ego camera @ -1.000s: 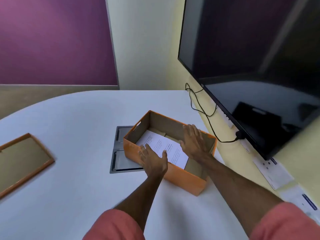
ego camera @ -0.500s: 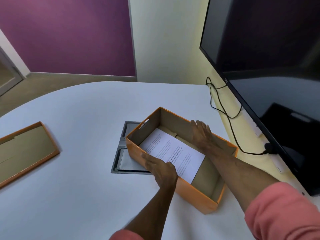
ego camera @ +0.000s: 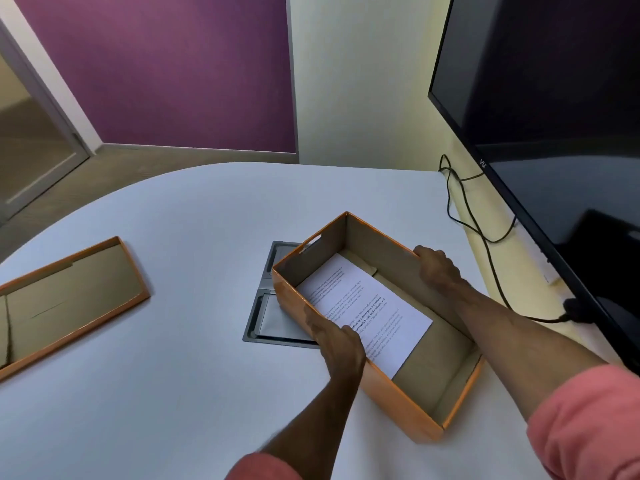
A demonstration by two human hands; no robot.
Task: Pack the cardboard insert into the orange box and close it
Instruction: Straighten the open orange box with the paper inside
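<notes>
— Far left of the white table (ego camera: 180,220)?
— Orange lid (ego camera: 65,303), upturned, brown inside showing, well apart from everything else

— Middle of the table?
— Grey metal hatch (ego camera: 268,323) sunk into the tabletop, partly covered by the orange box (ego camera: 408,400)

— And the left hand (ego camera: 337,341)?
— Clamped on the near long wall of the orange box, fingers hooked over the rim, thumb on the outer face; pink sleeve (ego camera: 263,467) at the bottom edge

— Inside the box?
— Open on top, set at an angle, one corner pointing far. White printed sheet (ego camera: 363,313) lying flat on the brown floor, toward the far-left end. A strip of cardboard insert (ego camera: 367,268) peeking out just beyond the sheet's far edge; the rest hidden, so hard to tell how well seated

— Right hand (ego camera: 438,268)?
— Closed over the far long wall of the box, fingers curled around the rim, forearm crossing above the right end

— Further right?
— Black cable (ego camera: 485,237) trailing down the pale wall, and a large dark screen (ego camera: 554,98) mounted above it
</notes>
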